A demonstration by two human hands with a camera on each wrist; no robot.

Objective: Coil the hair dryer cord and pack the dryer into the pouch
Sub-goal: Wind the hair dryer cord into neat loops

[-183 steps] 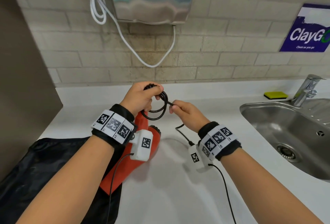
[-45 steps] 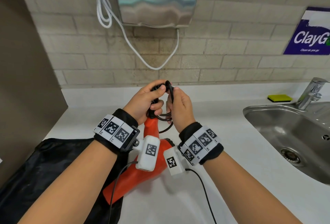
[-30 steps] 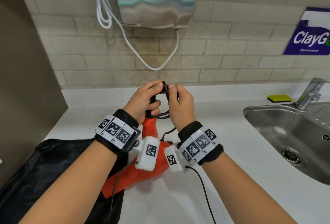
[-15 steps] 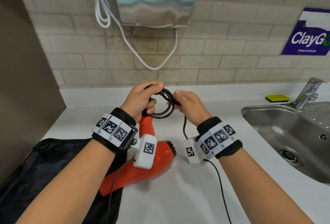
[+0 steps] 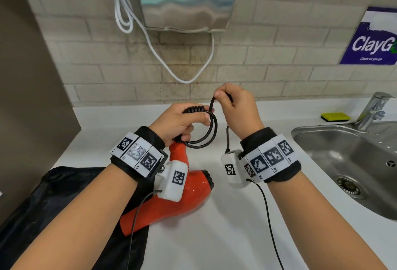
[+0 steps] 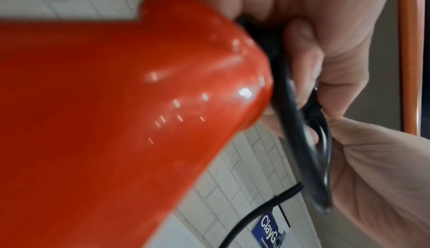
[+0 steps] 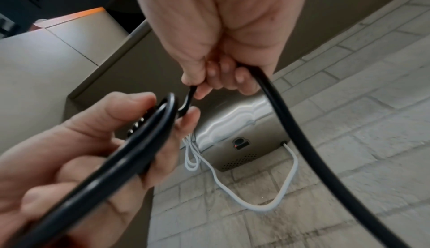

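Above coil (image 5: 202,132), right hand (image 5: 238,110) now higher.

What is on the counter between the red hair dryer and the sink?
In the head view, only bare white counter lies between the hair dryer and the sink; above it reach the right forearm and its thin black camera wire.

left hand (image 5: 179,122): curled, gripping | right hand (image 5: 237,108): pinching (raised higher)

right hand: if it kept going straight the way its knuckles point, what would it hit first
Probably the tiled wall above the counter; the right hand, pinching the cord, faces it with nothing visible between, though depth is unclear.
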